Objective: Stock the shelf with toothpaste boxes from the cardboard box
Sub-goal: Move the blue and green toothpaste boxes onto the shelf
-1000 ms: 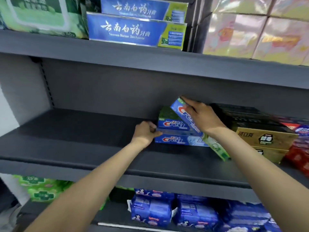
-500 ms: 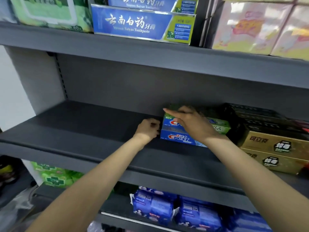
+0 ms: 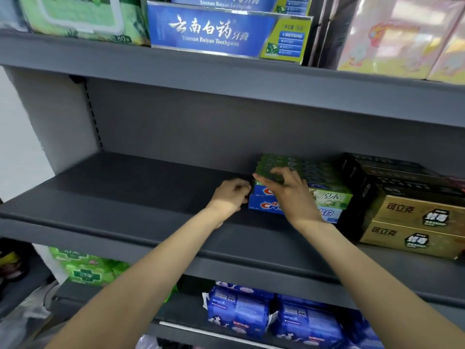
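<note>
Two bare arms reaching up onto the middle grey shelf [image 3: 125,205], both hands at the stack of Crest toothpaste boxes [image 3: 329,202]. Left hand [image 3: 230,196] curled into a loose fist right against the left end of the stack, knuckles touching the box ends; can't tell whether anything is actually pinched in there. Right hand [image 3: 289,195] draped over the top front of the stack, fingers [image 3: 266,178] bent and pressing down on the green top face of the upper box, thumb side toward the left hand. Stack sitting two high, blue fronts with red lettering, more green-topped boxes packed behind toward the back wall.

Just right of the right hand, touching the Crest stack: black-and-gold toothpaste boxes [image 3: 412,217], also stacked two high. Left of the left hand, plain shelf surface running out to the side panel.

Above both hands, on the upper shelf: blue Yunnan Baiyao Toothpaste boxes [image 3: 214,31], a green wipes pack [image 3: 83,16] off to their left, pale pink packages [image 3: 402,34] to their right. Below the arms, on the lower shelf: blue plastic-wrapped packs [image 3: 239,313] under the right forearm, green packs [image 3: 85,268] under the left one. Cardboard box nowhere in frame.
</note>
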